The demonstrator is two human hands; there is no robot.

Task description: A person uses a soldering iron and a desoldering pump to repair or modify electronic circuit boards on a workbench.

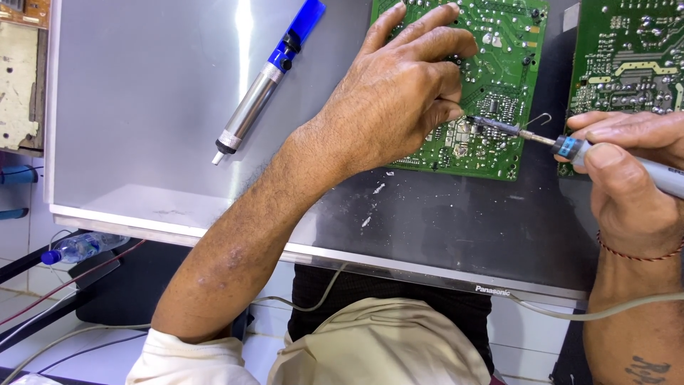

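Note:
My left hand rests on a green circuit board, fingers curled and pressing down near its lower middle; whether it pinches anything is hidden. My right hand grips a grey soldering iron with a blue band. Its dark tip touches the board just beside my left fingertips. A small wire hook sticks up from the iron's shaft. The board lies on a dark panel.
A blue and silver desoldering pump lies on the shiny metal sheet at left. A second green circuit board sits at the right. A grey cable runs below the panel edge. A plastic bottle lies lower left.

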